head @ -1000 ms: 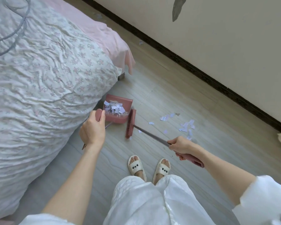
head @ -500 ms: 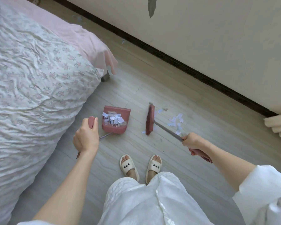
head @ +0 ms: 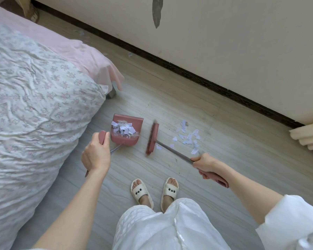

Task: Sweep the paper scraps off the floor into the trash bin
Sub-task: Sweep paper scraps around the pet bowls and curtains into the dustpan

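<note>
Right hand [head: 204, 164]: fingers [head: 206, 175] are curling round the broom handle [head: 175, 152] near its pink grip end, gripping it closed; the handle is running from the hand up and to the left toward the broom head [head: 152, 138]. Broom head: long axis is lying roughly away-and-toward the person, bristle side facing left; slightly blurred, so whether it is touching the floor [head: 170, 98] cannot be told. Left hand [head: 96, 156]: fingers are wrapping the pink dustpan handle [head: 102, 138], thumb lying along it, holding firm. Dustpan [head: 126, 129]: is sitting just beyond the left hand beside the bed [head: 34, 87], already holding a heap of paper, with its open side toward the broom, which is standing just beside it on the right. Loose scraps [head: 188, 138]: are lying on the floor to the right of the broom head, on its back side, beyond the right hand's fingers and nearer that hand than the left. Judgement: the scraps are sitting on the wrong side of the head, so the broom is needing to cross over or beyond them before drawing them leftward to the pan. A stray scrap [head: 130, 55] is lying far off near the wall. Trash bin: not in view.
</note>
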Action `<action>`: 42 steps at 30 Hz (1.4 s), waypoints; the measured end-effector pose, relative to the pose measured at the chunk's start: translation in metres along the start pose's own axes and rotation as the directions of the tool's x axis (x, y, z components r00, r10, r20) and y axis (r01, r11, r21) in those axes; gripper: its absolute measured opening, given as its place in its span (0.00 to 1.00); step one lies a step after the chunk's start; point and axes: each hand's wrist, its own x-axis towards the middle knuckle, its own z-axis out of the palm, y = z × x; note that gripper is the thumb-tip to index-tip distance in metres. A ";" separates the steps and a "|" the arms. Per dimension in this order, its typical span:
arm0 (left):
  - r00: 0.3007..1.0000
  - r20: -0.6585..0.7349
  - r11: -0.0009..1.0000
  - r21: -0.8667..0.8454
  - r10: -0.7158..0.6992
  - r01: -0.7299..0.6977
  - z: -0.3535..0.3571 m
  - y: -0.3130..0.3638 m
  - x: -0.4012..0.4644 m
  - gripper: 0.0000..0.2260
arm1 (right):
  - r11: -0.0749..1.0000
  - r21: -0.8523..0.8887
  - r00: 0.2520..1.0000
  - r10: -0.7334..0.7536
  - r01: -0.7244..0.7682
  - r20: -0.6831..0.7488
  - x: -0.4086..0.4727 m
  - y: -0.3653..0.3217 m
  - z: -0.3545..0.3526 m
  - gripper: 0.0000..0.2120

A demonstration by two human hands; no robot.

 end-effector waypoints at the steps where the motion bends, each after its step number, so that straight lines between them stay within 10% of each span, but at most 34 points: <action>1: 1.000 0.001 1.000 -0.002 0.014 -0.014 0.001 0.000 0.000 0.17 | 1.000 -0.005 1.000 0.004 -0.004 0.008 0.003 0.000 0.002 0.19; 14: 0.998 0.048 0.999 -0.011 0.045 -0.045 0.017 0.025 -0.013 0.16 | 0.994 -0.071 0.985 0.074 -0.085 -0.155 0.014 0.036 -0.047 0.19; 32: 0.982 0.131 0.989 0.050 0.134 -0.142 0.056 0.068 -0.018 0.17 | 0.827 0.542 0.974 0.218 -0.149 -0.064 0.044 0.047 -0.056 0.14; 42: 0.935 0.241 0.957 0.068 0.259 -0.282 0.058 0.089 -0.015 0.16 | 0.795 0.601 0.966 0.215 -0.087 -0.145 -0.011 0.084 -0.019 0.19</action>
